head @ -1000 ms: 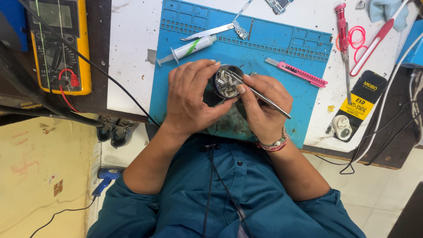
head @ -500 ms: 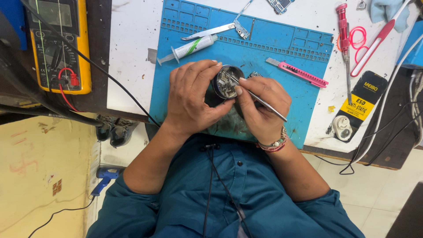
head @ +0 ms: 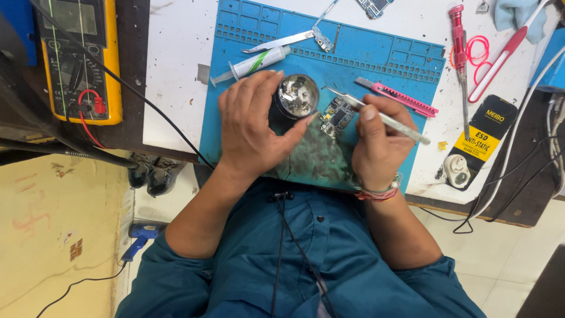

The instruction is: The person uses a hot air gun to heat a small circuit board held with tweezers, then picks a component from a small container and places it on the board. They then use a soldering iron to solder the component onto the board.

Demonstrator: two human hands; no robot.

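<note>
My left hand [head: 256, 129] curls around a small round black tin [head: 296, 97] with shiny metal wool inside, steadying it on the blue work mat [head: 235, 70]. Just right of the tin lies a small circuit board [head: 336, 116] on the mat. My right hand [head: 376, 144] grips metal tweezers [head: 382, 116], whose tip points up-left above the board, close to the tin.
A syringe tube [head: 253, 63], a flat metal tool [head: 279, 42] and a pink utility knife [head: 400, 97] lie on the mat. A red screwdriver [head: 459, 35], pink-handled tool [head: 500, 56], black wrist-strap card [head: 479, 138] sit to the right. A yellow multimeter [head: 79, 59] stands left.
My right hand has pulled the tweezers away from the tin toward the right. The circuit board, hidden before, now shows between my hands.
</note>
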